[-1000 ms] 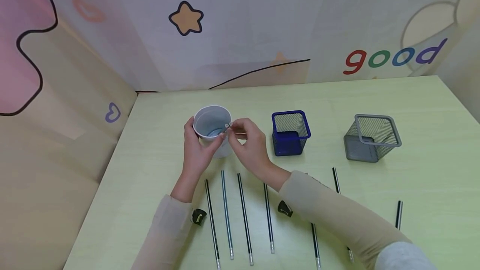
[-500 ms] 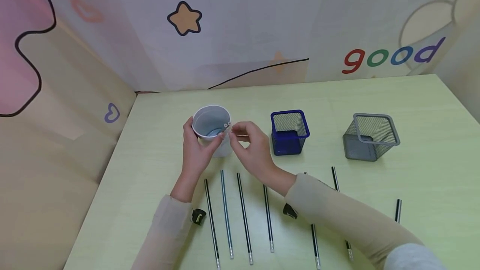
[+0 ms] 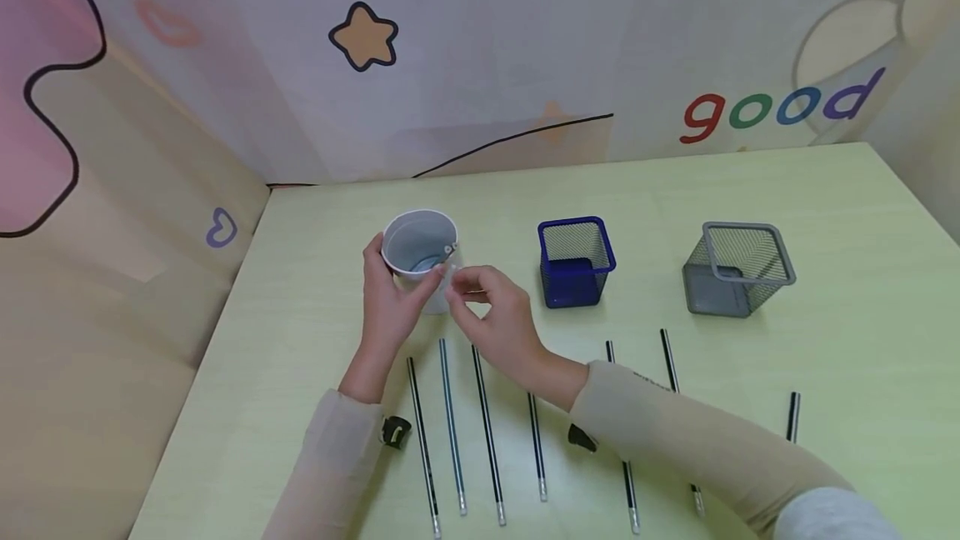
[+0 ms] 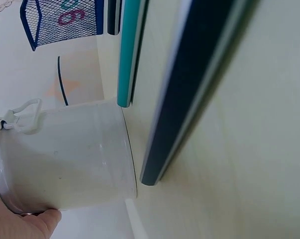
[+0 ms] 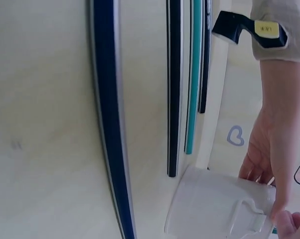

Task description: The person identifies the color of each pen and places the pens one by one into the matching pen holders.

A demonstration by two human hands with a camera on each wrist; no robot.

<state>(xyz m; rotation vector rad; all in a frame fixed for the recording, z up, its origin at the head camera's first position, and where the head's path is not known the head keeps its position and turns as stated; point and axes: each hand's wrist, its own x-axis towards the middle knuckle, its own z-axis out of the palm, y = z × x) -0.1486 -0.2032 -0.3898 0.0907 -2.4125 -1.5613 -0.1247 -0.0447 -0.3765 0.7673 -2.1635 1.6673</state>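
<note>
My left hand (image 3: 392, 302) grips a white cup (image 3: 420, 240) near its rim, thumb in front and fingers round the far side. A small white plastic loop (image 4: 28, 115) hangs from the rim against the cup's outer wall. Two tiny round white ends show at the rim beside my left thumb. My right hand (image 3: 498, 315) is just right of the loop, thumb and index finger bent toward it with their tips close by. In the left wrist view no right fingertips cover the loop.
A blue mesh basket (image 3: 573, 265) and a grey mesh basket (image 3: 735, 269) stand to the right. Several black pencils (image 3: 489, 440) and a teal pencil (image 3: 452, 427) lie in front of the cup, partly under my right sleeve. A printed backdrop rises behind the table (image 3: 862, 273).
My right hand has moved down and slightly left, away from the rim. The white loop now shows hanging outside the cup. My left hand keeps its grip.
</note>
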